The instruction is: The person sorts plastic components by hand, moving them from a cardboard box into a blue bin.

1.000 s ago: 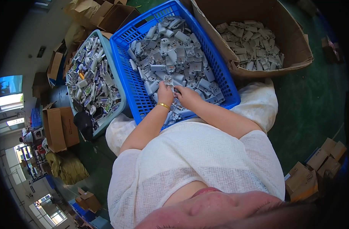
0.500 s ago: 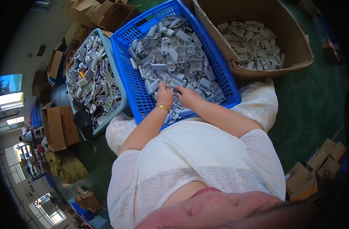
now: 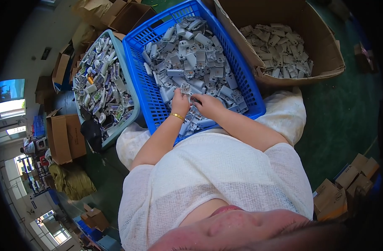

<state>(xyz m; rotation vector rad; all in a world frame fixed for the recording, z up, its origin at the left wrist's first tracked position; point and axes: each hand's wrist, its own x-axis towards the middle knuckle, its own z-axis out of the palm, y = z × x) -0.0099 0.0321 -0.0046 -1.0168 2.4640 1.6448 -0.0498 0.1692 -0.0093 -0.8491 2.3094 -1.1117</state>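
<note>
Over the near half of a blue plastic basket [image 3: 246, 75], my two hands work close together. My left hand [image 3: 180, 104], with a gold bracelet at its wrist, pinches a small pale grey plastic housing [image 3: 186, 88] that sticks up past the fingertips. Just to its right, my right hand [image 3: 209, 106] is closed, its fingertips almost touching the left ones. A bit of something dark and thin shows at the right fingertips; its kind is mostly hidden. Below and around both hands lies a heap of similar grey plastic housings [image 3: 195, 60].
Left of the basket stands a pale green tub [image 3: 131, 90] full of mixed plastic parts, a black cloth-like thing [image 3: 91, 131] over its near edge. A large cardboard box [image 3: 325, 62] with more housings is at the right. Other cartons [image 3: 66, 138] stand on the green floor.
The hands stay nearly in place over the basket. The housing in my left hand shows a little more openly above the fingers; the whole view has shifted slightly.
</note>
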